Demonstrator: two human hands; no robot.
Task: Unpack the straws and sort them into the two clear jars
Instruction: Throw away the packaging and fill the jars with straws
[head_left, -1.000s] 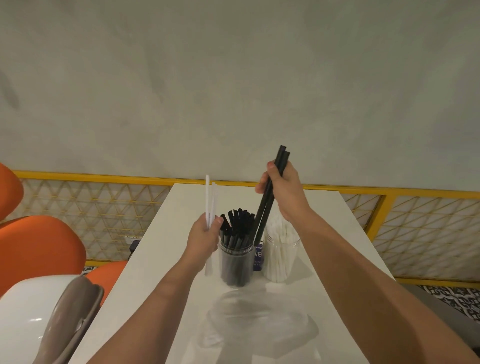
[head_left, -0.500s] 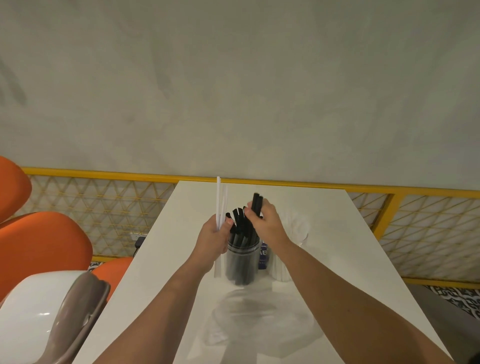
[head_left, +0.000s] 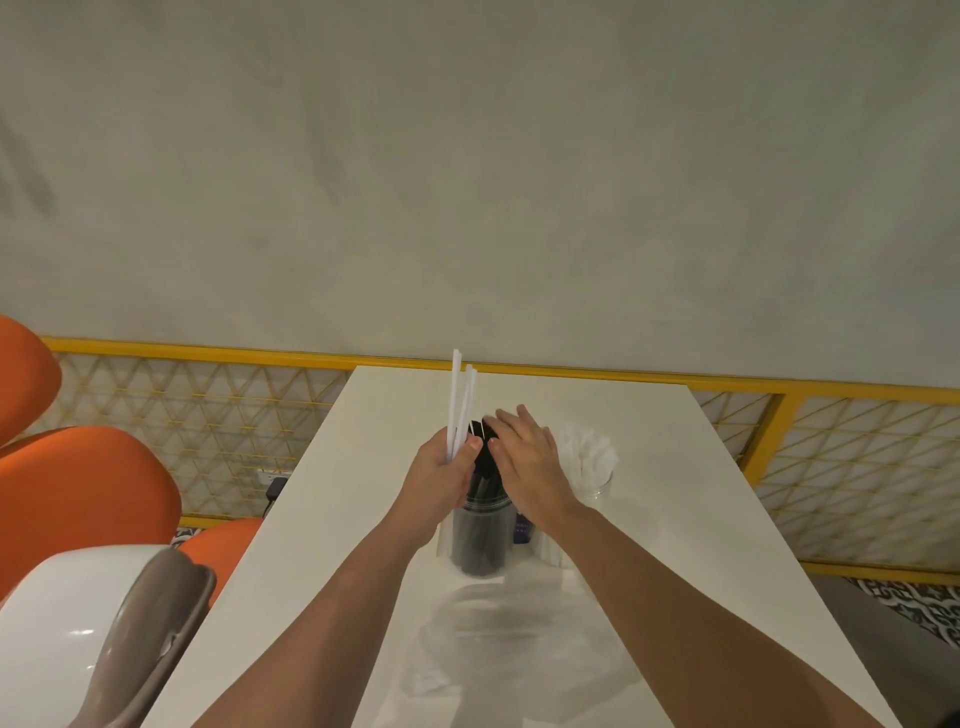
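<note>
- Left hand (head_left: 440, 480) grips a few white straws (head_left: 459, 405) upright; these are not yet jarred.
- Right hand (head_left: 530, 460) lies flat, fingers straight, on the black straws (head_left: 483, 454) standing in the near jar (head_left: 478, 545).
- Second jar (head_left: 597, 488), just beside it, holds more white ones.
- Clear wrapper (head_left: 493, 639) on the worktop (head_left: 675, 519) appears empty; task judged nearly complete.

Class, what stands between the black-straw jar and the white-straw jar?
Head view: a small dark blue object, partly hidden, sits between the black-straw jar and the white-straw jar.
</note>
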